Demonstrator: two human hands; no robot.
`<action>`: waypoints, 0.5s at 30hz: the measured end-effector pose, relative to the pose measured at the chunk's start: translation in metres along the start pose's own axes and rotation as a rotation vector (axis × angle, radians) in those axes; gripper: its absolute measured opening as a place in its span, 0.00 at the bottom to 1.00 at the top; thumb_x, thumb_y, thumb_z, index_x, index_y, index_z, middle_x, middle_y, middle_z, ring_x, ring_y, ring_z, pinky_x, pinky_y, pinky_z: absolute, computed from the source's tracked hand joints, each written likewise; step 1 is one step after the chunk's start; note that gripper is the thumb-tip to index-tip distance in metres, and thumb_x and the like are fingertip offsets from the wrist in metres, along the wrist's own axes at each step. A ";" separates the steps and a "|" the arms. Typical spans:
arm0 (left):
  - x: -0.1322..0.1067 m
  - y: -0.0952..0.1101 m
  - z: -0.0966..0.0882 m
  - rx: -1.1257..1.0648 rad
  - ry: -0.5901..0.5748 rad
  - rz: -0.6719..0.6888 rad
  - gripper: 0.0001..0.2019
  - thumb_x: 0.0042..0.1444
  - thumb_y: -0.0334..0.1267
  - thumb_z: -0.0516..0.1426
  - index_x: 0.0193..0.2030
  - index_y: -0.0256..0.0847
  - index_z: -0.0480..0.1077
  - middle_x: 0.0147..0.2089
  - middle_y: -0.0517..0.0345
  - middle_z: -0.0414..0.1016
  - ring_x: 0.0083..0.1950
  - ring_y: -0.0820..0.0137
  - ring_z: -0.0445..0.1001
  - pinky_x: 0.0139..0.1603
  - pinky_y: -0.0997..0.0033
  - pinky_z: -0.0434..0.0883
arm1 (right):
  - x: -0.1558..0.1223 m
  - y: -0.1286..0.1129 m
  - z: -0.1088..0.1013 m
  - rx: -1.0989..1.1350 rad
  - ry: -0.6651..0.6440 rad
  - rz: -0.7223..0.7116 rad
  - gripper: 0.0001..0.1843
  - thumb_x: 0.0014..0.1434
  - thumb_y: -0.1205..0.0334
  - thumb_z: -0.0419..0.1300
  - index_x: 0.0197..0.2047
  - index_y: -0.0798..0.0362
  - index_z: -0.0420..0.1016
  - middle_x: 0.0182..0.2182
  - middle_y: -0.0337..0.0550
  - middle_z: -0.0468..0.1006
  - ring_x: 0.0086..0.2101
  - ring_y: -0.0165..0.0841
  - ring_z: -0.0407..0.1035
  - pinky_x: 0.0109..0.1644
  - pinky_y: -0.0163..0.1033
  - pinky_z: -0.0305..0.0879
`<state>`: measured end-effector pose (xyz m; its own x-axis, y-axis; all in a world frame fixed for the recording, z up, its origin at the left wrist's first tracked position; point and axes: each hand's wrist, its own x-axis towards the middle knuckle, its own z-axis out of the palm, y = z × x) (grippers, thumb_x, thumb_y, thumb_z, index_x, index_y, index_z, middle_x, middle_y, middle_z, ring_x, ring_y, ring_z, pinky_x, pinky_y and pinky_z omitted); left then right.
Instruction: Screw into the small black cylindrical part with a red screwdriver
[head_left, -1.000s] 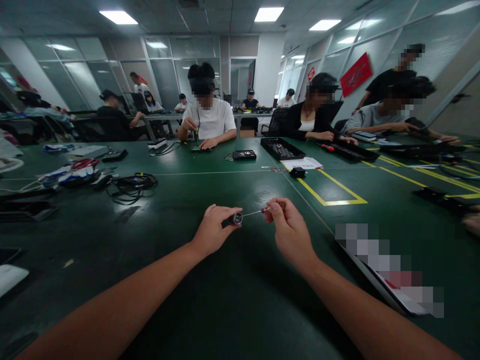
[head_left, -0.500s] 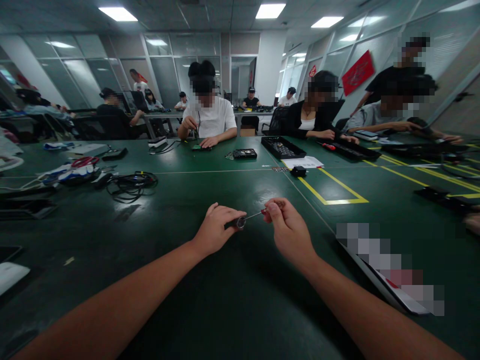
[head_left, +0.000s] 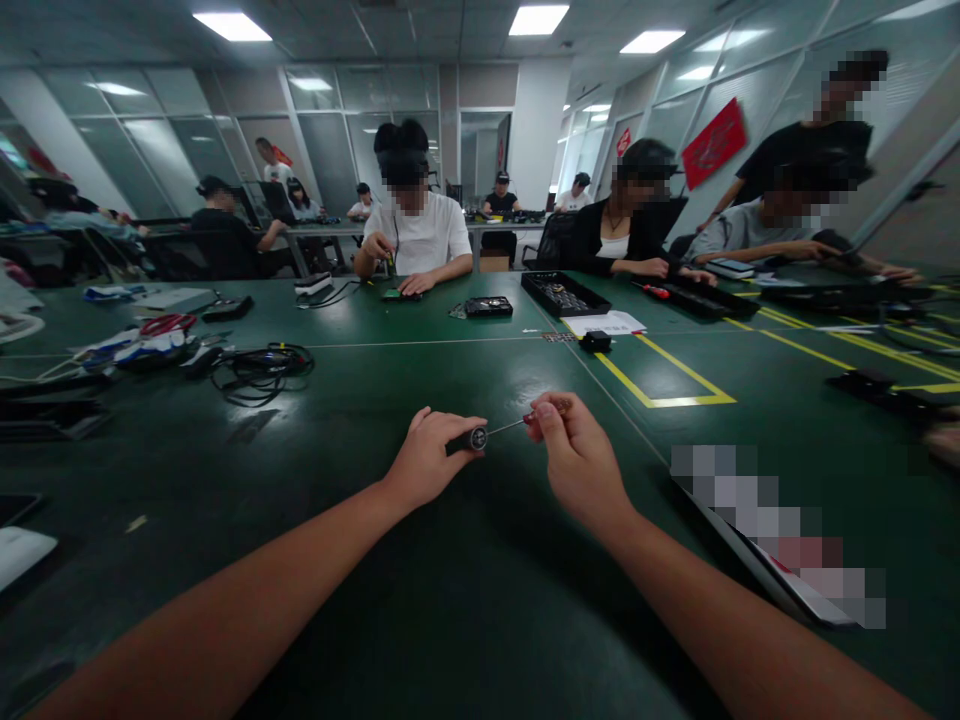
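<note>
Head view: two bare forearms reach forward over a dark green table [head_left: 420, 620]; the hands are close together near its middle.
Left hand [head_left: 429, 462]: clamped on a small dark cylinder [head_left: 475, 437], with thumb and fingers pinching it from the sides and its round end turned toward the other hand.
Right hand [head_left: 579, 462]: closed on a thin screwdriver [head_left: 507, 427], the fingers gripping its reddish handle. The metal shaft points left and its tip meets the end of the small dark cylinder.
Held things: both are between the two hands, low over the table; whether the cylinder touches the surface, I cannot tell.
Left part of table: a bundle of black cables [head_left: 262, 368], well apart from the hands.
Right part of table: a yellow tape rectangle [head_left: 679, 402], a small black box [head_left: 596, 342] at its far corner, then a white sheet of paper [head_left: 606, 324] and a black tray [head_left: 564, 295] beyond.
Far side: a person in a white shirt [head_left: 424, 240] sits opposite, both hands on the table; more people sit along the right.
</note>
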<state>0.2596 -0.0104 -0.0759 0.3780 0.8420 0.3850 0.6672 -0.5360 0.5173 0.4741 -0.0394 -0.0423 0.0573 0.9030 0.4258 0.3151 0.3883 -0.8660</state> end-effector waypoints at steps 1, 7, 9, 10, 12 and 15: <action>0.000 0.001 0.000 0.002 0.000 -0.002 0.19 0.61 0.38 0.64 0.59 0.52 0.74 0.57 0.54 0.80 0.59 0.57 0.75 0.72 0.35 0.51 | 0.000 0.000 0.000 -0.015 -0.013 -0.012 0.14 0.72 0.48 0.51 0.43 0.48 0.71 0.32 0.41 0.77 0.34 0.37 0.73 0.39 0.42 0.66; 0.001 0.003 0.000 0.000 -0.021 -0.011 0.20 0.61 0.40 0.64 0.60 0.52 0.74 0.57 0.54 0.80 0.59 0.57 0.75 0.71 0.36 0.51 | -0.003 -0.005 -0.002 -0.133 -0.044 -0.072 0.12 0.72 0.51 0.51 0.44 0.48 0.71 0.32 0.41 0.78 0.34 0.38 0.75 0.39 0.42 0.65; 0.001 0.003 0.000 0.000 -0.022 -0.017 0.20 0.61 0.41 0.64 0.60 0.51 0.74 0.55 0.55 0.80 0.58 0.57 0.75 0.71 0.37 0.52 | -0.003 -0.006 -0.002 -0.157 -0.032 -0.076 0.11 0.72 0.52 0.51 0.43 0.48 0.70 0.32 0.41 0.77 0.33 0.37 0.74 0.38 0.42 0.65; 0.001 0.004 0.000 0.001 -0.024 -0.023 0.20 0.61 0.41 0.64 0.61 0.51 0.74 0.54 0.55 0.81 0.57 0.57 0.75 0.70 0.38 0.53 | -0.003 -0.006 -0.003 -0.166 -0.026 -0.076 0.11 0.72 0.52 0.51 0.43 0.48 0.70 0.31 0.41 0.77 0.33 0.37 0.74 0.37 0.42 0.65; 0.001 0.004 -0.001 0.006 -0.031 -0.038 0.21 0.62 0.41 0.64 0.61 0.50 0.73 0.53 0.55 0.81 0.57 0.57 0.75 0.71 0.38 0.53 | -0.003 -0.006 -0.003 -0.168 -0.013 -0.077 0.11 0.72 0.53 0.51 0.43 0.48 0.70 0.31 0.41 0.77 0.32 0.37 0.73 0.37 0.41 0.65; 0.001 0.005 -0.001 0.012 -0.047 -0.046 0.21 0.62 0.41 0.63 0.62 0.50 0.73 0.53 0.55 0.80 0.57 0.58 0.75 0.71 0.38 0.51 | -0.002 -0.005 -0.003 -0.137 -0.005 -0.094 0.11 0.72 0.53 0.51 0.43 0.48 0.70 0.31 0.41 0.77 0.33 0.36 0.74 0.37 0.41 0.65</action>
<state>0.2624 -0.0121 -0.0718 0.3758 0.8680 0.3245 0.6920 -0.4958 0.5248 0.4757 -0.0436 -0.0381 0.0171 0.8651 0.5013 0.4451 0.4423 -0.7786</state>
